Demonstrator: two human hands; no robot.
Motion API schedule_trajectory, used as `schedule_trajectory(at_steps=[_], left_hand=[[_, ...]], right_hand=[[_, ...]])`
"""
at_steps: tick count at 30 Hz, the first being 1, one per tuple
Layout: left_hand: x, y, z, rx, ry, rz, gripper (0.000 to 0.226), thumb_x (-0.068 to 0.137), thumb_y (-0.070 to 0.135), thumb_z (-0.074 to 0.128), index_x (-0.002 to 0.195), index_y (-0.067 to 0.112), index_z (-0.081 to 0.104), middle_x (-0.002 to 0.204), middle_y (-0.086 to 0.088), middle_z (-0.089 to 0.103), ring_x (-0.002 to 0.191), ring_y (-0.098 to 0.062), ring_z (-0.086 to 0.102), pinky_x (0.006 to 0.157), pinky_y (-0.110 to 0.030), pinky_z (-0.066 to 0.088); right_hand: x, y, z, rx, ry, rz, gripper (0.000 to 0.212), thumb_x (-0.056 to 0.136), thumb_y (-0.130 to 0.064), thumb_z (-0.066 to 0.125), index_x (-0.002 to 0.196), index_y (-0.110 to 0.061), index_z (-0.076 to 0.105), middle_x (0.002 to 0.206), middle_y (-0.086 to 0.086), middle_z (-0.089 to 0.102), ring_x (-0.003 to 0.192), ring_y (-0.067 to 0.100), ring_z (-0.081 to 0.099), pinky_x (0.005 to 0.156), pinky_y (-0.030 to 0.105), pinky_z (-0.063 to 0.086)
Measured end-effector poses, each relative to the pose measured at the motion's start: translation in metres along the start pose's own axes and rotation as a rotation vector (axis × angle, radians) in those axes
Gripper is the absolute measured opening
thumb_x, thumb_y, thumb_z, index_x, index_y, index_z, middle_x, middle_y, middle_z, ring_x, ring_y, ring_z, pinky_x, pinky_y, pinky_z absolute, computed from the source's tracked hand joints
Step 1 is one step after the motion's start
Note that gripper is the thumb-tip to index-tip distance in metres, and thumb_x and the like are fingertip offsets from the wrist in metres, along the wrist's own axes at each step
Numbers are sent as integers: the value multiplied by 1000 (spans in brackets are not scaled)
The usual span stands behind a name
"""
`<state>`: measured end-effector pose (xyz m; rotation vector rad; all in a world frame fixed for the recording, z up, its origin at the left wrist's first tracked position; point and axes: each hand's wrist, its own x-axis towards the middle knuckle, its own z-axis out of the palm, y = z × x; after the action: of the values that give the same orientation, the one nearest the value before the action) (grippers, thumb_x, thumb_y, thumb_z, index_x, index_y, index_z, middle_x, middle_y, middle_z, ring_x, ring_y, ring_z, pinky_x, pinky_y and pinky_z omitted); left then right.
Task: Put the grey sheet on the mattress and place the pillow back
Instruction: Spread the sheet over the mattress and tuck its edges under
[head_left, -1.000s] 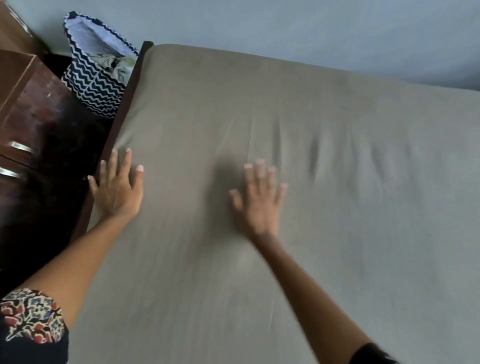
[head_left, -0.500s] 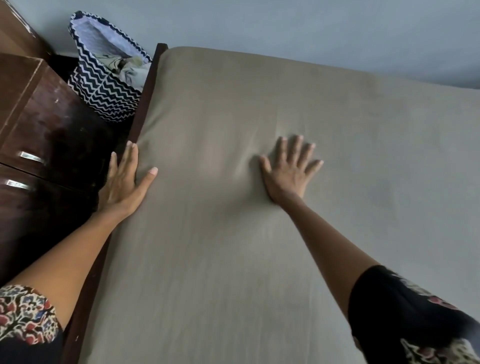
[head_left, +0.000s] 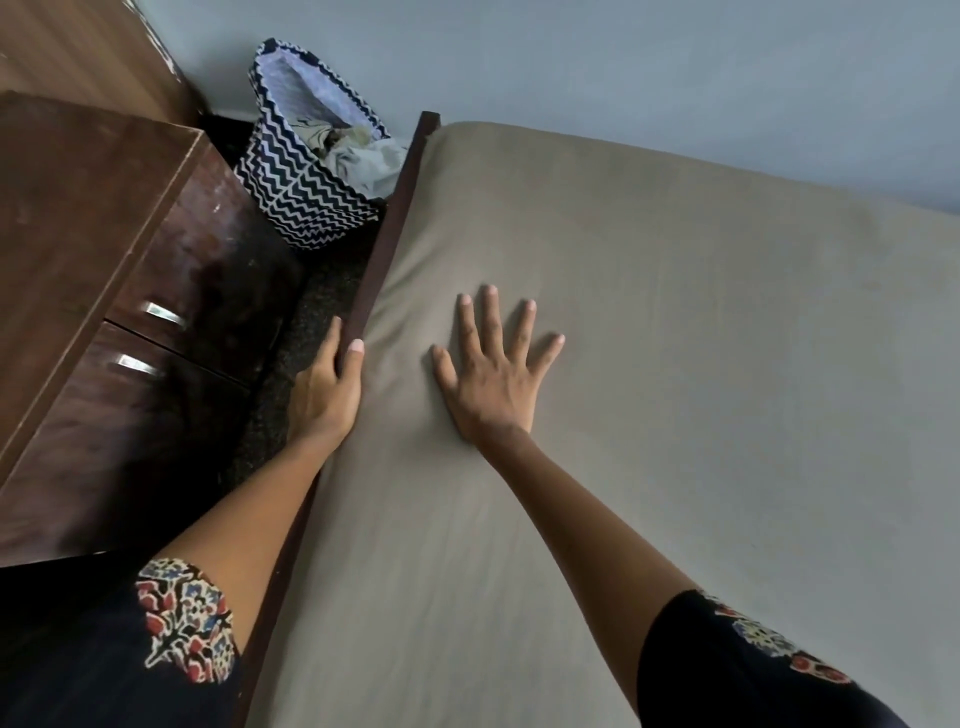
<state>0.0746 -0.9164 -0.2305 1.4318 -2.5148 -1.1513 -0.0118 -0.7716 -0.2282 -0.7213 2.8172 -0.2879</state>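
Left grip (head_left: 326, 387): hand clamped on the dark wooden bed frame rail (head_left: 387, 244), thumb on the mattress side, fingers over the outer face; it holds the rail, not cloth; right hand (head_left: 493, 374) flat and splayed wide, palm down on the grey sheet (head_left: 649, 415), holding nothing.

Grey sheet lies spread over the mattress, smooth, only faint creases near the right wrist; its left border runs tight along the rail, just beside the left thumb; whether it is tucked under there cannot be told.

Key relation: sheet edge lies directly right of the left hand, touching the rail; long axis of rail and edge runs from near-left up to the far corner by the wall; left hand is the nearer for any tuck along that seam; right hand sits inboard, free to sweep outward.

Room: open sheet to the right and far side; left is narrow, a dark cabinet (head_left: 104, 260) and zigzag laundry basket (head_left: 306, 176) crowd the floor gap.

Pillow not in view; judged the remaining step.
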Motion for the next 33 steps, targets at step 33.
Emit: schedule_trajectory(at_steps=[33], left_hand=[[-65, -74, -18, -472, 114, -16, 39, 102, 26, 33, 121, 10, 63, 120, -10, 65, 113, -22, 59, 103, -37, 43]], right_hand=[[-91, -106, 17, 86, -186, -419, 57, 102, -32, 25, 152, -10, 7, 160, 6, -3, 146, 19, -10, 116, 43, -11]])
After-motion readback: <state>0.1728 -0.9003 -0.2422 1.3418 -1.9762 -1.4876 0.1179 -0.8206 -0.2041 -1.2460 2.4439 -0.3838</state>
